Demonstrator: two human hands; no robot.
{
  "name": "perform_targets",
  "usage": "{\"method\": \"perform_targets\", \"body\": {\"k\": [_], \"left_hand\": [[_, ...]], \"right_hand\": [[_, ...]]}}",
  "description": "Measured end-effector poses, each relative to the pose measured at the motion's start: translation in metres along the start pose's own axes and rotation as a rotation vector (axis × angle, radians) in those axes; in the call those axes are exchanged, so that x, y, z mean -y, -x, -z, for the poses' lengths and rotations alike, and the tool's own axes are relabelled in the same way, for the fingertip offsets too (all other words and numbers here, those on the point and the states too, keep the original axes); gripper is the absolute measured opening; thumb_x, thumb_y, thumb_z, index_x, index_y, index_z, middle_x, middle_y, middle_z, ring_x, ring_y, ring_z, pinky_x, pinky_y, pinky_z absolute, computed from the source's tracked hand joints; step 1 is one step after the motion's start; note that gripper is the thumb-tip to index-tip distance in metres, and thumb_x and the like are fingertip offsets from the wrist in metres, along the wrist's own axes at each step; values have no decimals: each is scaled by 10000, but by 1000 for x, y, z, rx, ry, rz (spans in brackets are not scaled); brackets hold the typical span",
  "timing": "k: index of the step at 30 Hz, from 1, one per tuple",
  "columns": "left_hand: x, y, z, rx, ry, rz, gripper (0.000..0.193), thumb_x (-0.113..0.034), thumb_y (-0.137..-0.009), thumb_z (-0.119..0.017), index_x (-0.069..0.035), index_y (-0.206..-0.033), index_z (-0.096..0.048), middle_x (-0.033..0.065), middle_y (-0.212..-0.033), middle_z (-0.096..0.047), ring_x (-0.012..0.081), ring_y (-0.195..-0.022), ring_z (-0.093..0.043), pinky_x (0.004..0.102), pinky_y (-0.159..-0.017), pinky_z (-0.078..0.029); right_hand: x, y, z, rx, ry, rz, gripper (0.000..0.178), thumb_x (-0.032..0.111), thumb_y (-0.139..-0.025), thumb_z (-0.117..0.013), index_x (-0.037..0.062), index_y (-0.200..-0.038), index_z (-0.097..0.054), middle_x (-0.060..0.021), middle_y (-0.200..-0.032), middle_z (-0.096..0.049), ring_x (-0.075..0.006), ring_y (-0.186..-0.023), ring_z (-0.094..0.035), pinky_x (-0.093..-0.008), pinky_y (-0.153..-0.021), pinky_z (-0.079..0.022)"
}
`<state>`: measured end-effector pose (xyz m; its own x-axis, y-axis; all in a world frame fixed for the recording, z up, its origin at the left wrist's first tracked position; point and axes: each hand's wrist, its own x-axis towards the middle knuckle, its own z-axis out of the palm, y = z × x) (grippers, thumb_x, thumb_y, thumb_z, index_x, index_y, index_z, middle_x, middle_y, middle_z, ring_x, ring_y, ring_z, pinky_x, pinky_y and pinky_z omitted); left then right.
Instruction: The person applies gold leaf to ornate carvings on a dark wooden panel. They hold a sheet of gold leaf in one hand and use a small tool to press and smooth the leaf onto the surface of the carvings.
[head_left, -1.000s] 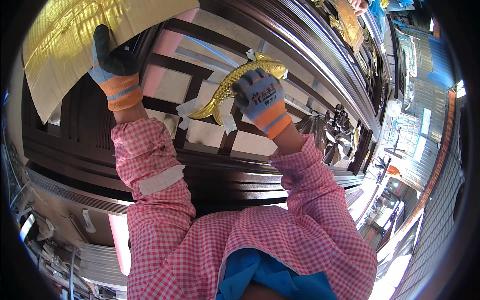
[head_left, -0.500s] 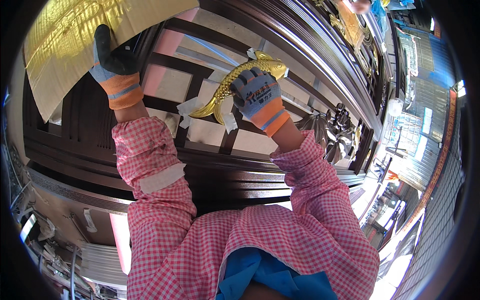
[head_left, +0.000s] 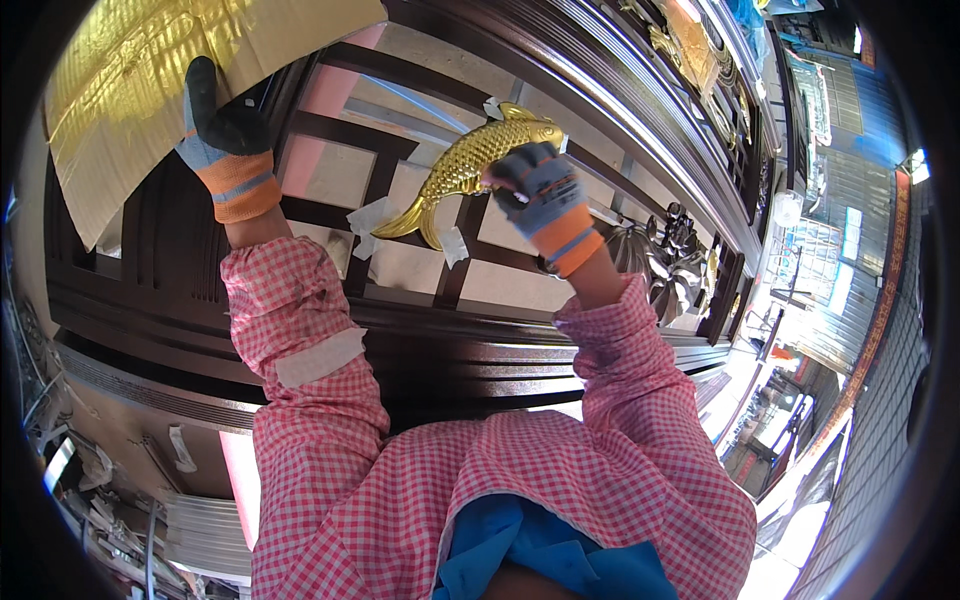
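Note:
My left hand [head_left: 230, 150], in a grey and black glove with an orange cuff, grips the lower edge of a cardboard sheet [head_left: 130, 130] streaked with gold paint. Its thumb lies over the front face. A shiny gold fish ornament [head_left: 470, 158] sits on the dark brown lattice panel [head_left: 340, 128], with masking tape [head_left: 372, 216] by its tail and more bits at its fins. My right hand [head_left: 552, 200], gloved alike, is at the fish's belly with fingers curled in. Whatever is between those fingertips is hidden.
A dark carved floral ornament [head_left: 665, 255] is on the panel to the right. Long ridged mouldings [head_left: 610, 80] run along the far side, and brown paper [head_left: 690, 45] lies beyond. Thick dark rails [head_left: 470, 350] border the near side.
My right hand has slid off the fish's body toward its belly side, slightly right and nearer me, and its fingers have curled. My left hand still holds the cardboard.

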<state>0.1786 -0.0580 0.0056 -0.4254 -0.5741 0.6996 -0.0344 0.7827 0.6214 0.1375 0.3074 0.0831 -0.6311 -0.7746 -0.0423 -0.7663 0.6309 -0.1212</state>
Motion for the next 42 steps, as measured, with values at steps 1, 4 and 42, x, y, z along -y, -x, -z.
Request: {"method": "perform_targets", "body": {"k": [1, 4, 42], "left_hand": [[3, 2, 1, 19, 33, 52, 448, -103, -796, -740, -49, -1223, -616, 158, -1071, -696, 295, -985, -683, 366, -858, -532], [6, 8, -4, 43, 15, 61, 431, -99, -802, -728, -44, -1217, -621, 162, -1070, -696, 302, -980, -685, 367, -851, -534], [-1, 1, -2, 18, 13, 18, 385, -127, -824, -713, -24, -1184, -624, 167, -1042, -691, 318, -944, -675, 383, -846, -530]], "right_hand": [[0, -1, -4, 45, 61, -32, 244, 273, -783, -677, 190, -1012, -657, -70, -1038, -606, -283, -1022, -576, -398, -856, -504], [11, -9, 3, 190, 247, -153, 205, 279, -819, -643, 184, -998, -666, -66, -1032, -606, -269, -1044, -570, -388, -872, -494], [-8, -2, 7, 67, 296, -86, 92, 261, -794, -652, 194, -856, -655, -29, -911, -613, -257, -927, -590, -390, -745, -513]]}}
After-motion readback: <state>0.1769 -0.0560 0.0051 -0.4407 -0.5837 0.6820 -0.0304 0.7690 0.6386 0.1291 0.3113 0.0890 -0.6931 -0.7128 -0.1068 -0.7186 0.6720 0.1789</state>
